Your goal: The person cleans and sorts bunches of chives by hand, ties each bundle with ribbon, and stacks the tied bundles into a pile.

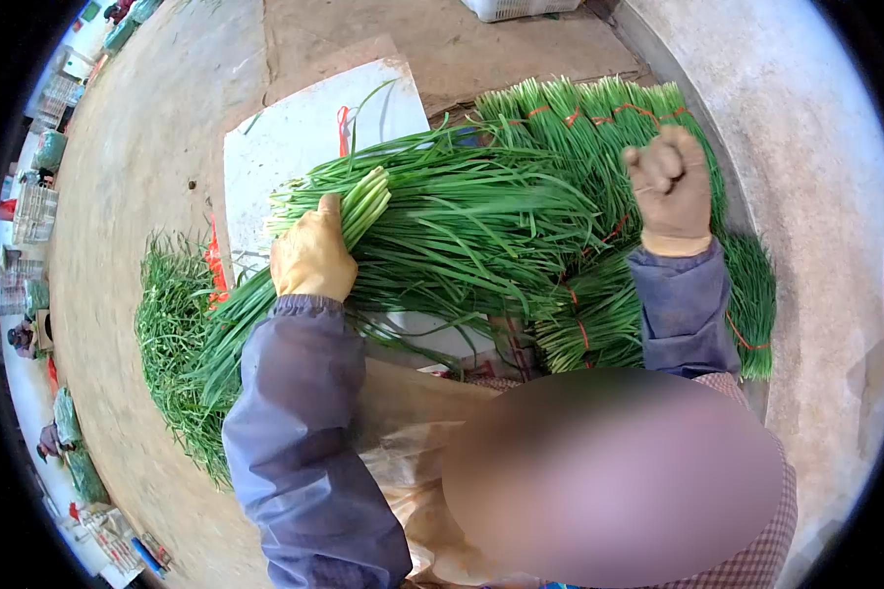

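Observation:
My left hand (314, 257), in a pale yellow glove, is closed around a bunch of green leafy stalks (367, 204), whose pale cut ends stick out past the thumb. Its long leaves hang down to the left. More loose green stalks (462, 206) lie in a thick heap just right of this hand, over a white board (295, 137). Over the tied bundles (599, 123) at the right, my right hand (670, 182) is raised in a brownish glove, its fingers curled in and nothing visible in them.
Several bundles with red ties (751, 304) line the right side beside a pale concrete ledge (796, 196). A pile of loose greens (177, 334) lies on the floor at the left. A white crate (525, 8) stands at the top. People and crates are far left.

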A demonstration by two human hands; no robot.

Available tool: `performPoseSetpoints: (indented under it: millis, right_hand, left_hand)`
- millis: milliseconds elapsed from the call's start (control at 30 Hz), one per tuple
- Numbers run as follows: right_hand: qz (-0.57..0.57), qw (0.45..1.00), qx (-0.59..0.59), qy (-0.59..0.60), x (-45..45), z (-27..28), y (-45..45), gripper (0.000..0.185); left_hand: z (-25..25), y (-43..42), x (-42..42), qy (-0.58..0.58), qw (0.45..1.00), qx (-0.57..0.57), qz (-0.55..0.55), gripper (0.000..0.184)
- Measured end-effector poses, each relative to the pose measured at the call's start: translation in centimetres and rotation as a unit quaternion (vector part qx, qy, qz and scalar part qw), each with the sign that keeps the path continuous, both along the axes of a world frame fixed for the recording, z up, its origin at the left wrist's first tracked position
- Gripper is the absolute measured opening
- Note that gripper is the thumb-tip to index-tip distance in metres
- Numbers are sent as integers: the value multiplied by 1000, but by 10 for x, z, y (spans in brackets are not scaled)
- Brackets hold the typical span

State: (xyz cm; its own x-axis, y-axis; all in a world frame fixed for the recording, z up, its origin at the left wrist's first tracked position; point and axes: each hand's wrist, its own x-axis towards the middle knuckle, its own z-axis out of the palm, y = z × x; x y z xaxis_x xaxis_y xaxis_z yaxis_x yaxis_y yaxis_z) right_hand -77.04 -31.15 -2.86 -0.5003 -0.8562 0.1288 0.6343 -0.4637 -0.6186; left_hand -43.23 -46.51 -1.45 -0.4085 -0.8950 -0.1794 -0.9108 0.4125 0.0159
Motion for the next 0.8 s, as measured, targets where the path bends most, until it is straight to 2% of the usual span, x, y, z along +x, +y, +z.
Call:
performPoseSetpoints:
  millis: [33, 67, 133, 200, 233, 300, 333, 400, 467, 533, 567, 633, 667, 700, 767, 800]
  right_hand:
    - [-1, 999, -17, -28, -6, 2, 3, 18]
    - [57, 994, -77, -52, -13, 6, 8, 14]
    - [186, 974, -16, 125, 7, 30, 15, 10]
    - [258, 904, 140, 311, 41, 35, 18, 8]
    - [261, 837, 260, 404, 59, 32, 15, 8]
    - [216, 828, 350, 382, 79, -3, 4, 8]
    - [211, 834, 346, 373, 82, -12, -2, 8]
    - [199, 848, 343, 352, 84, -22, -15, 8]
    - [230, 809, 356, 408, 92, -22, -25, 12]
    - [241, 767, 333, 492, 98, -33, -37, 20]
    - [233, 724, 304, 574, 99, -33, -39, 23]
    - [200, 733, 278, 588, 104, -43, -42, 21]
    - [168, 755, 268, 575, 106, -45, -43, 20]
    - [135, 776, 257, 561, 106, -47, -43, 19]
    - [125, 870, 262, 398, 100, -51, -43, 12]
    - [112, 900, 252, 338, 96, -44, -38, 11]
  left_hand:
    - [0, 1, 0, -1, 1000, 1, 3, 36]
    - [-2, 1, 0, 7, 1000, -4, 1, 37]
    - [-7, 0, 3, 21, 1000, -17, -3, 39]
    - [-9, 0, 5, 20, 1000, -18, 2, 41]
    - [-9, 0, 5, 20, 1000, -20, 4, 42]
    - [-12, 1, 6, 47, 998, -31, -3, 38]
    - [-13, 3, 9, 59, 998, -35, -4, 36]
    - [-15, 2, 9, 43, 999, -26, 5, 48]
    - [-11, 2, 6, 24, 1000, -12, 17, 54]
    - [-13, 5, 7, 54, 998, -38, 1, 35]
    - [-13, 6, 8, 69, 996, -50, -5, 26]
    - [-16, 5, 8, 64, 996, -61, -7, 26]
    - [-18, 5, 9, 60, 996, -64, -7, 26]
    - [-18, 5, 9, 55, 997, -47, 0, 35]
    - [-15, 2, 9, 46, 999, -14, 15, 54]
    - [-13, 1, 8, 39, 999, -8, 20, 54]
